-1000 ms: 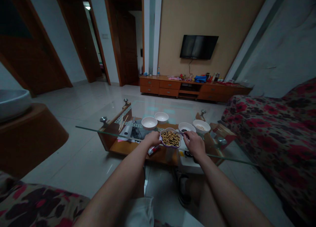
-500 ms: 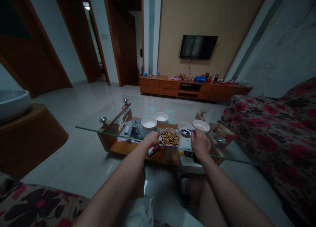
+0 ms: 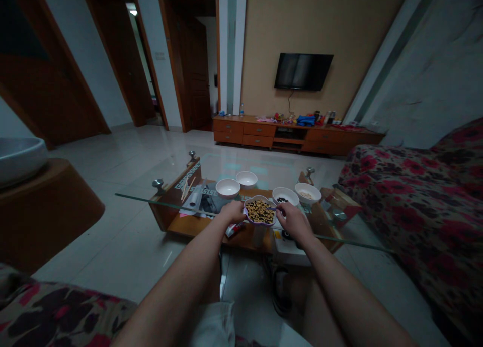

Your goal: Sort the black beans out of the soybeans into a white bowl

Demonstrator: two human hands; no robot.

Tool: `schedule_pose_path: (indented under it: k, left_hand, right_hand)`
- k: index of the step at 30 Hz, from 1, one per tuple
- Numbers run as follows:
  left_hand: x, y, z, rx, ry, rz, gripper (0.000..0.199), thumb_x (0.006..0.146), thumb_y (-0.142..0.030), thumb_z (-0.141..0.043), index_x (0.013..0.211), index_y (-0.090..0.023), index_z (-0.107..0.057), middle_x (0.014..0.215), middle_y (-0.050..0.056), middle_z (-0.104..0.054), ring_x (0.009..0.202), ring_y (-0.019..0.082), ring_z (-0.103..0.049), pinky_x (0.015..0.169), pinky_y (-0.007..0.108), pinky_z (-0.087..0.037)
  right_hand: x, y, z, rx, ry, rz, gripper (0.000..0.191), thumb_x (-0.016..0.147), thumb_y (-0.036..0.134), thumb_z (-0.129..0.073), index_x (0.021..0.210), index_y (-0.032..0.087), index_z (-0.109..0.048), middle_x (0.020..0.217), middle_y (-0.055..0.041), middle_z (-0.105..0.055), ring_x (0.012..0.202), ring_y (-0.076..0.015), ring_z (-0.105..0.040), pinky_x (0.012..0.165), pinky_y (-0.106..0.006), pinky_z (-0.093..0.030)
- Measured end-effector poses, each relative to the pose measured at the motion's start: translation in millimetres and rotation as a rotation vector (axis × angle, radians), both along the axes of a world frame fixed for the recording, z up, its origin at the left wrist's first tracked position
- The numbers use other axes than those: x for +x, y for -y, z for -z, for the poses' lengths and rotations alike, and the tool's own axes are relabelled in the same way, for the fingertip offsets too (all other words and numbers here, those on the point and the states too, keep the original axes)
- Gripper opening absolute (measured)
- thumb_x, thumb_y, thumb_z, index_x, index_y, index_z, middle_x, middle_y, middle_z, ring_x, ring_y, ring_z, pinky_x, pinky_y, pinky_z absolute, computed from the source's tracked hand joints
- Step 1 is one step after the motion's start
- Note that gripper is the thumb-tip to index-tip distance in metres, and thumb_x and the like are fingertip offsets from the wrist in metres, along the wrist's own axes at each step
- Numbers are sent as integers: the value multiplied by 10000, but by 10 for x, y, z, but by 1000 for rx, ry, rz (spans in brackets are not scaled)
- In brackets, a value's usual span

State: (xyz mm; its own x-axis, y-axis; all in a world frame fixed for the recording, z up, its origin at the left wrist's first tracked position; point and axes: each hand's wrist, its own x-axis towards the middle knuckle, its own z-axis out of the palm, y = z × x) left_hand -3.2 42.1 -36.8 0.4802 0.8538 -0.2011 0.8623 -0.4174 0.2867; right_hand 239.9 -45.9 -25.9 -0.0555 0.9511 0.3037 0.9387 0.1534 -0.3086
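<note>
Right hand [image 3: 295,224] slid left onto the purple-rimmed bowl [image 3: 251,221] of beans [image 3: 259,211], gripping its rim with left hand [image 3: 232,212].

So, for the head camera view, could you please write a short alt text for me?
A person's bare left hand and right hand reach to a scalloped white bowl with a purple rim, filled with golden-brown beans. It sits on a glass-topped wooden coffee table, with round white ceramic bowls just beyond it.
</note>
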Motion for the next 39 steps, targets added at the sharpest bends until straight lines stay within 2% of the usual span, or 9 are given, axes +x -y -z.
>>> schedule_pose_path:
  k: [5,16,22,30,39]
  left_hand:
    - [0,3,2,-1,16,14,379,856,-431,-667,1162,-221,-739,1167,130,-758,1054,286,-720,869,323,-568]
    - [11,1,18,17,-3,41,375,865,-410,-640,1154,-190,-736,1137,151,-765,1013,308,-735,845,356,-582]
    - [21,3,20,18,7,49,377,858,-402,-645,1145,-176,-739,1129,153,-767,989,293,-737,827,332,-572]
    - [23,15,12,11,-1,61,321,867,-379,-630,1050,-161,-780,1059,149,-778,930,273,-736,805,312,-559]
    - [24,71,-97,-18,20,88,267,855,-322,-633,1002,-158,-784,994,129,-782,849,251,-725,736,290,-542]
  right_hand:
    - [-6,-16,41,-41,12,-12,208,961,263,-503,1043,192,-680,1073,-83,-724,963,-191,-653,851,-277,-454]
    - [-50,55,-95,-52,133,173,231,986,261,-490,1068,200,-697,1086,-97,-730,992,-216,-667,801,-287,-443]
    - [-61,76,-116,-48,167,238,250,1002,277,-487,1104,210,-705,1097,-90,-727,952,-214,-683,744,-291,-430]
    - [-89,83,-163,-85,183,260,240,1009,264,-488,1100,206,-702,1086,-85,-729,962,-203,-684,739,-284,-418]
    - [-87,79,-160,-109,179,237,230,1013,272,-482,1075,204,-693,1099,-80,-729,993,-205,-675,769,-282,-421]
